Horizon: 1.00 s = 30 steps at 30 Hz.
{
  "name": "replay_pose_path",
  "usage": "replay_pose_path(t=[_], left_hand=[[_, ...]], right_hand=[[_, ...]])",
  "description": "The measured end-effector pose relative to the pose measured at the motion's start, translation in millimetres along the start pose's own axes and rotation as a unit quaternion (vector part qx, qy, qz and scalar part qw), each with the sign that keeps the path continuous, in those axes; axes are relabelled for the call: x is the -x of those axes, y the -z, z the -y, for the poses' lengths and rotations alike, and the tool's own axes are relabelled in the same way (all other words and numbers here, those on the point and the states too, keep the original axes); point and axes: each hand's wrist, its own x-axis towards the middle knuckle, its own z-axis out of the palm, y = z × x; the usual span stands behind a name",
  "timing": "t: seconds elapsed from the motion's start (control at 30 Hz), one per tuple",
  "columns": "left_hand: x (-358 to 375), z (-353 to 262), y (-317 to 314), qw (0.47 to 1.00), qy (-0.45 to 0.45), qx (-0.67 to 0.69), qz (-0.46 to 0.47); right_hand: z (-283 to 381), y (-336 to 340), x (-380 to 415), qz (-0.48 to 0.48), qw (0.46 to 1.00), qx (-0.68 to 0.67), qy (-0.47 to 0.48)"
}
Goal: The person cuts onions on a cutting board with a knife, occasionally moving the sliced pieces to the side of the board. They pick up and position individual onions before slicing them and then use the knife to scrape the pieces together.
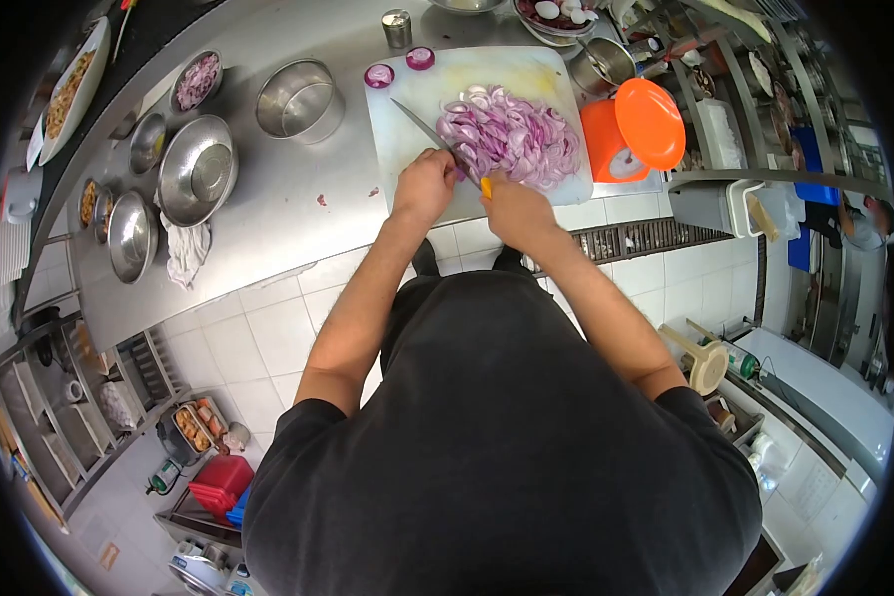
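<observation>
A knife [423, 126] with a yellow handle lies across the white cutting board [397, 149], its blade pointing to the upper left. My right hand [520, 212] is wrapped round the handle near the board's front edge. Beside the blade, my left hand [426, 186] has its fingers pressed together on a small purple piece of onion, mostly hidden under them. A large heap of sliced red onion [512, 137] covers the middle and right of the board. Two cut onion pieces [378, 75] [420, 59] rest at the board's upper left.
Left of the board stand a steel pot [300, 101], a perforated bowl [199, 171] and several smaller bowls. An orange scale [611, 142] with an orange lid-like disc [651, 123] adjoins the board's right side. A metal can [397, 29] stands behind. Another person [867, 223] is far right.
</observation>
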Motion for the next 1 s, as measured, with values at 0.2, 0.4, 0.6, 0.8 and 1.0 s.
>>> replay_pose_path(t=[0.2, 0.4, 0.6, 0.8, 1.0], left_hand=[[2.1, -0.7, 3.2, 1.0, 0.006, 0.014, -0.001], [4.2, 3.0, -1.3, 1.0, 0.001, -0.004, -0.027], [10.0, 1.5, -2.9, 0.999, -0.012, -0.029, -0.038], [10.7, -0.1, 3.2, 0.999, -0.019, -0.035, -0.035], [-5.5, -44.2, 41.3, 0.978, -0.067, -0.099, -0.172]], right_hand=[[4.7, 0.9, -16.0, 0.019, 1.0, 0.022, 0.0], [2.9, -11.4, -2.4, 0.001, 1.0, -0.008, -0.015], [-3.1, -22.6, -18.7, -0.017, 1.0, -0.008, 0.013], [-4.4, 9.6, -4.2, -0.063, 0.997, -0.045, 0.023], [-26.1, -8.9, 16.4, -0.056, 0.994, -0.076, 0.054]])
